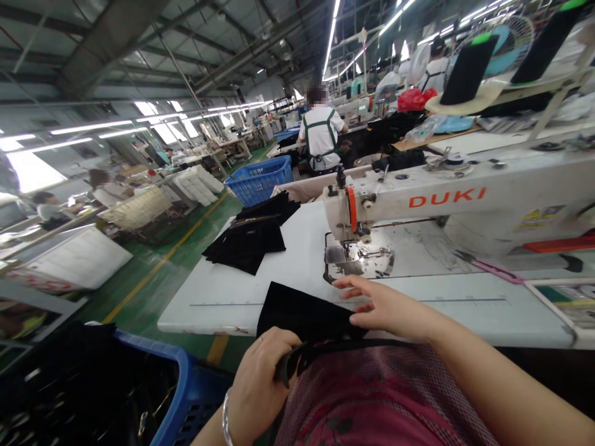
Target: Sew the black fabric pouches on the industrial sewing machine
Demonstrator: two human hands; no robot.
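Black cloth [297, 311] drapes over the table edge [209, 329], right hand [388, 306] touching.

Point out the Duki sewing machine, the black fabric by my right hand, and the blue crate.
Duki sewing machine [390, 201]: head view, on the white arm.
Black fabric [302, 313]: head view, on the middle of the piece.
Blue crate [179, 359]: head view, on its rim.

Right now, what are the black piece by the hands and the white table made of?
The black piece looks like matte fabric, possibly velvet: no shine, soft folds. The white table looks like laminate or painted board: smooth, with grey scuffs.
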